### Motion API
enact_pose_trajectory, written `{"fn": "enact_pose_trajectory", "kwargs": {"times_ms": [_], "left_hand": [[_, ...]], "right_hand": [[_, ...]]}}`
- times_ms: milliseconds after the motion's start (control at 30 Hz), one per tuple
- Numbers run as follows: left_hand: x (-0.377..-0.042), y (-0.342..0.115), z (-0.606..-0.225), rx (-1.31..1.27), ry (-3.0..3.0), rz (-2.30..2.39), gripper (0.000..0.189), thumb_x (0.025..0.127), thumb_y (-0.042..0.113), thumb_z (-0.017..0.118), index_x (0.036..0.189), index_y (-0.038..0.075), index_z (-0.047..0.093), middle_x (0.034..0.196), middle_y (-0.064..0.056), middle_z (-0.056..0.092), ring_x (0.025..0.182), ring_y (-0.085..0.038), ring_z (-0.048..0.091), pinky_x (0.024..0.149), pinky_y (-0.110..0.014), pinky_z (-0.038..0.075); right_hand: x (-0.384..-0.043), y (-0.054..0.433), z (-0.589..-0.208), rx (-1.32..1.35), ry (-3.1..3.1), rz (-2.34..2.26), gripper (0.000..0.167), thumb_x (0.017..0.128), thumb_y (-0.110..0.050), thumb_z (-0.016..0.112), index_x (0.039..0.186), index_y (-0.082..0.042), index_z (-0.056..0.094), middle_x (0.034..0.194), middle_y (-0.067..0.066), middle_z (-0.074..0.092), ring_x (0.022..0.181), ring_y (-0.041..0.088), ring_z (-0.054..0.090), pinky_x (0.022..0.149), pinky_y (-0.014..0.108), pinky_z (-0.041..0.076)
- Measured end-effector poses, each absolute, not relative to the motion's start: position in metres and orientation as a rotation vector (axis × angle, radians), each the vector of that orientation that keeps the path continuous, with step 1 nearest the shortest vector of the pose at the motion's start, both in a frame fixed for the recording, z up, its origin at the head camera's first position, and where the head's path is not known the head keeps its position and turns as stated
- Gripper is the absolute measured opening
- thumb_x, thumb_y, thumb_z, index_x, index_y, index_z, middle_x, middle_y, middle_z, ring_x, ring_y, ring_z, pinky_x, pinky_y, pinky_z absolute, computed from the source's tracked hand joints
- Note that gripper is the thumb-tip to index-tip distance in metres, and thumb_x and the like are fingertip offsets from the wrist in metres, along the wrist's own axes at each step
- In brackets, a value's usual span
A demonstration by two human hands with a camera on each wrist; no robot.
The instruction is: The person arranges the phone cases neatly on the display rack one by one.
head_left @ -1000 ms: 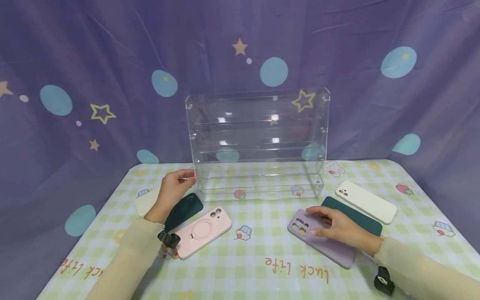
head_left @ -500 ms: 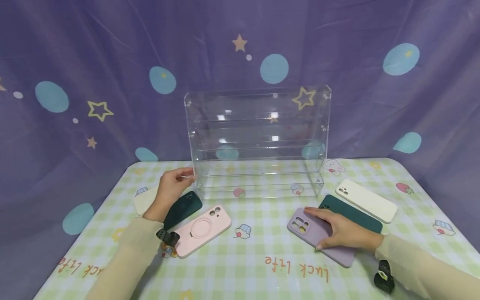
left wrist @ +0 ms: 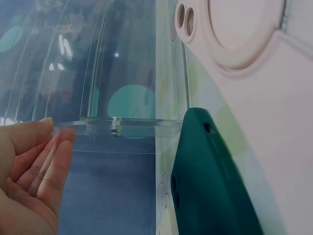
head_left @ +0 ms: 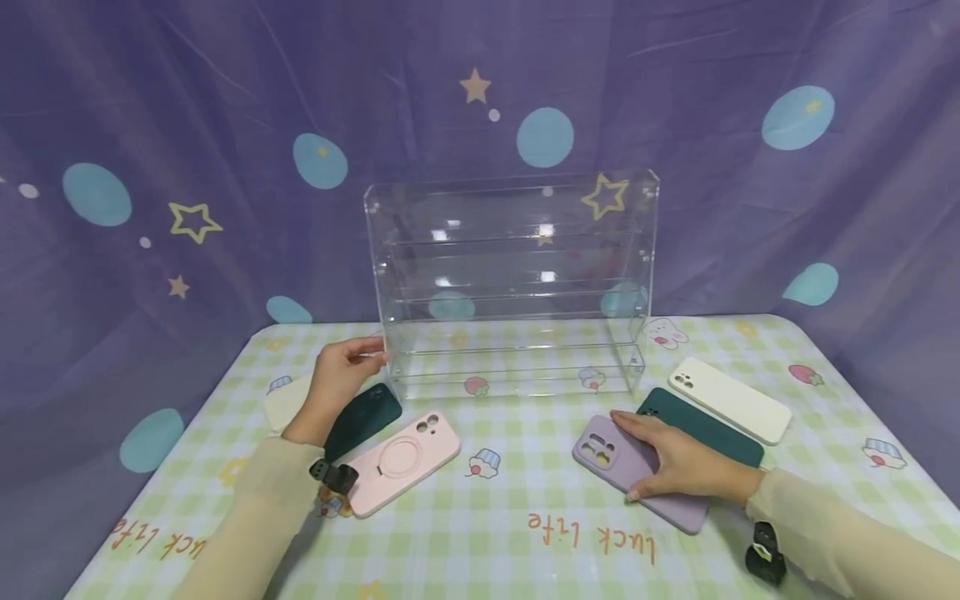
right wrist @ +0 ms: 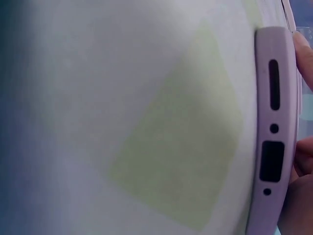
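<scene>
A clear acrylic tiered display rack [head_left: 517, 348] stands at the back of the table. My left hand [head_left: 339, 375] pinches the edge of its left side panel between thumb and fingers; the left wrist view shows the fingertips [left wrist: 66, 134] right at that edge. To the right, my right hand [head_left: 678, 462] spans a lilac phone case [head_left: 630, 462], thumb on the near long edge and fingers along the far one. The case lies camera-holes up on the cloth. Its bottom end [right wrist: 275, 117], with port cutouts, shows in the right wrist view.
Beside my left forearm lie a pink phone case [head_left: 401, 458] with a ring, a dark green case [head_left: 367, 417] and a cream case [head_left: 287, 404], partly hidden. Another green case [head_left: 708, 429] and cream case [head_left: 731, 400] lie behind my right hand. A purple curtain [head_left: 480, 42] hangs behind.
My right thumb has moved from the top of the lilac case near the camera holes to its near edge, and the hand has closed around it. My left hand stays at the rack.
</scene>
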State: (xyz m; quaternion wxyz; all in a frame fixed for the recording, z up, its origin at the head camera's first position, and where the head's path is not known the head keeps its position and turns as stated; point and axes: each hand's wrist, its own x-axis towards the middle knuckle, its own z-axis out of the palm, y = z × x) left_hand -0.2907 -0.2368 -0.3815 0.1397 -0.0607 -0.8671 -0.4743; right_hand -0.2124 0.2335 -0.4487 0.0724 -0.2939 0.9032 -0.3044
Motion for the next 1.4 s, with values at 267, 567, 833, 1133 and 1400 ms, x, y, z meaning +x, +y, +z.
{"fn": "enact_pose_trajectory", "kwargs": {"times_ms": [267, 567, 833, 1133, 1400], "left_hand": [[-0.291, -0.238, -0.383, -0.163, -2.502, -1.395, 0.032, 0.085, 0.010, 0.069, 0.114, -0.004, 0.066, 0.107, -0.021, 0.067, 0.067, 0.007, 0.060, 0.064, -0.014, 0.052], [-0.291, -0.238, -0.382, -0.176, -2.471, -1.438, 0.032, 0.085, 0.008, 0.069, 0.114, -0.006, 0.065, 0.107, -0.023, 0.066, 0.068, 0.009, 0.060, 0.065, -0.014, 0.053], [-0.289, -0.240, -0.384, -0.140, -2.475, -1.444, 0.033, 0.085, 0.009, 0.069, 0.115, -0.005, 0.065, 0.108, -0.023, 0.066, 0.070, 0.009, 0.059, 0.066, -0.013, 0.053], [-0.290, -0.237, -0.383, -0.139, -2.448, -1.477, 0.032, 0.085, 0.006, 0.069, 0.114, -0.006, 0.065, 0.107, -0.024, 0.066, 0.068, 0.008, 0.059, 0.065, -0.014, 0.053], [-0.288, -0.234, -0.382, -0.120, -2.423, -1.513, 0.030, 0.084, 0.005, 0.069, 0.112, -0.006, 0.066, 0.106, -0.024, 0.066, 0.068, 0.008, 0.060, 0.065, -0.014, 0.053]], "right_hand": [[-0.213, 0.231, -0.449, -0.876, 2.737, -0.884, 0.110, 0.065, -0.057, 0.078, 0.142, 0.007, 0.033, 0.149, 0.022, 0.029, 0.135, 0.048, 0.023, 0.105, 0.064, 0.023], [-0.211, 0.230, -0.445, -0.881, 2.699, -0.955, 0.099, 0.068, -0.049, 0.080, 0.140, 0.003, 0.038, 0.146, 0.020, 0.035, 0.134, 0.049, 0.024, 0.103, 0.067, 0.022], [-0.207, 0.227, -0.440, -0.931, 2.730, -0.869, 0.095, 0.071, -0.050, 0.078, 0.140, 0.002, 0.038, 0.141, 0.018, 0.044, 0.129, 0.041, 0.037, 0.100, 0.057, 0.034], [-0.204, 0.224, -0.436, -0.936, 2.779, -0.831, 0.094, 0.068, -0.044, 0.081, 0.139, 0.003, 0.040, 0.140, 0.020, 0.043, 0.127, 0.039, 0.039, 0.098, 0.057, 0.036], [-0.196, 0.225, -0.428, -1.000, 2.992, -0.818, 0.074, 0.072, -0.029, 0.081, 0.130, 0.005, 0.051, 0.120, 0.014, 0.060, 0.105, 0.026, 0.057, 0.083, 0.040, 0.051]]}}
